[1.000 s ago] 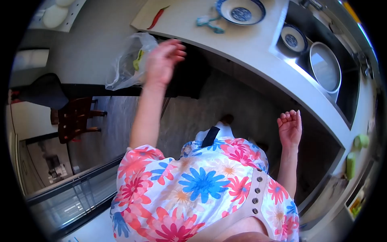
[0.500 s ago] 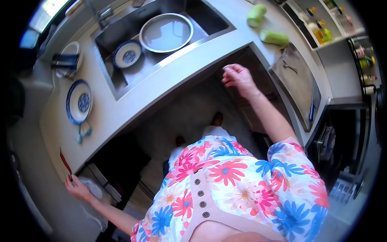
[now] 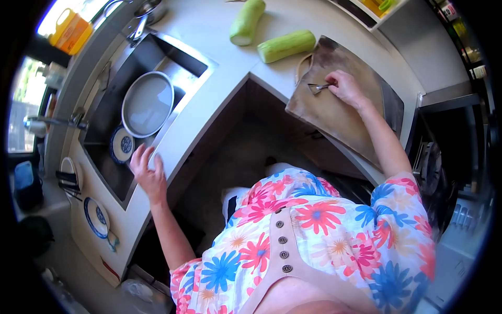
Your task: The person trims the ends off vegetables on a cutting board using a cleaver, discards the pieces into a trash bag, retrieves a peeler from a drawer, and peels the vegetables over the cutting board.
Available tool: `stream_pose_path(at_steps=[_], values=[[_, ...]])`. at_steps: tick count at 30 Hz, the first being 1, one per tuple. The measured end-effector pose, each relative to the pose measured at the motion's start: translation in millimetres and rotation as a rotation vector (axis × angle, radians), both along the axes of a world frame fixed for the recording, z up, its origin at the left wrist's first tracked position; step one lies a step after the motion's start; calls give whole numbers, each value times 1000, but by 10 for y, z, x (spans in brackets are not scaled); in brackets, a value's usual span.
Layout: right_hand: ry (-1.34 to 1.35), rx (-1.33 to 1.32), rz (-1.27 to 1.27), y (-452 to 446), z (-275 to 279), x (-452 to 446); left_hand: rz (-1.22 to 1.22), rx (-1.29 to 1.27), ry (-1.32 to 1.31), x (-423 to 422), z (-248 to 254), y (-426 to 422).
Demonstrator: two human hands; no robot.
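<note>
The yellow jug [image 3: 72, 32], well apart from the cutting board [image 3: 342, 119] at the far left of the view, bears an orange label whose lettering is too blurred to read; on the dark rack beyond the board's upper right, a bottle [image 3: 448, 10] with a pale label is likewise too small to make out. The metal tool [image 3: 316, 89] lies over the upper left part of the board, pinched by the right hand [image 3: 345, 88], its fingers closed around the handle end. It is small, slim and dull silver, with two thin arms splaying into a Y toward the board's left edge; whether its tip touches the wood cannot be told. The board itself is brown, unevenly stained, darker at its top corner. Just beside that corner lies one pale green gourd [image 3: 286, 46], and a second gourd [image 3: 247, 22] is a little farther left of the board, its cut end facing the viewer. Well left of the board, the left hand [image 3: 150, 171] is raised with its fingers spread and loosely curved, gripping nothing, near the round pan [image 3: 148, 104] and the blue-patterned dish [image 3: 123, 144] in the sink [image 3: 112, 175].
</note>
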State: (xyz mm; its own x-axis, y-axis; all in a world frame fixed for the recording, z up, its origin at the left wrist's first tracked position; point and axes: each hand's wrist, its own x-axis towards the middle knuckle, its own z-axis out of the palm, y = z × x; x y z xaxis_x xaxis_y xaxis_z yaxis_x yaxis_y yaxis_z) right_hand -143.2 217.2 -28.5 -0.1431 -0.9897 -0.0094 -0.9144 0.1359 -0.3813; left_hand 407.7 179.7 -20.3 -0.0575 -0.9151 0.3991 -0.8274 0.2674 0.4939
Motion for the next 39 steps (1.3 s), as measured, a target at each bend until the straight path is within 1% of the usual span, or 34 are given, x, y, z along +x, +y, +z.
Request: stream_pose_path(at_steps=[1, 4, 8, 10, 12, 13, 16, 18, 19, 21, 22, 23, 24, 25, 26, 27, 28, 31, 34, 36, 39], values=[[20, 23, 9, -10, 74, 24, -75, -22, -15, -280, 11, -125], [-50, 238, -45, -81, 276, 96, -262, -4, -15, -1116, 134, -461], [23, 286, 2, -91, 280, 75, -566, -25, -59, -2134, 195, -1020], [-45, 199, -5, -35, 233, 66, -696, -12, -126, -2656, 160, -1267], [-128, 96, -28, 50, 204, 51, -765, 38, -280, -3145, 123, -1443], [-178, 101, -86, 84, 206, 32, -777, 19, -347, -3357, 71, -1517], [-291, 103, -240, 223, 188, -34, -816, 300, -546, -3769, 132, -1651], [-338, 84, -323, 317, 94, -84, -852, 309, -582, -3873, 57, -1769], [-347, 4, -351, 390, -75, -139, -864, 327, -586, -3893, 47, -1817], [-450, -23, -426, 431, -104, -97, -899, 352, -567, -3898, -6, -1939], [-504, -35, -464, 468, -96, -63, -932, 369, -499, -3900, -68, -2043], [-483, -69, -462, 469, -62, -35, -936, 488, -454, -3893, -5, -2106], [-417, -25, -503, 465, -28, -43, -931, 602, -407, -3891, 74, -2182], [-347, 19, -539, 457, 7, -75, -959, 751, -144, -3848, -87, -2308], [-276, 67, -567, 456, 15, -111, -926, 979, 197, -3823, -43, -2277], [-294, -28, -548, 456, -21, -149, -920, 1153, 345, -3803, 23, -2278], [-283, -58, -529, 448, -6, -181, -904, 1324, 498, -3788, 105, -2262], [-228, -178, -443, 365, 133, -207, -846, 1754, 808, -3725, 115, -2117], [-97, -303, -285, 279, 257, -189, -972, 2028, 1138, -3763, 139, -1643], [6, -342, -169, 227, 338, -213, -938, 2172, 1265, -3791, 35, -1335], [-6, -375, -70, 227, 523, -182, -766, 2280, 1317, -3777, -74, -941]])
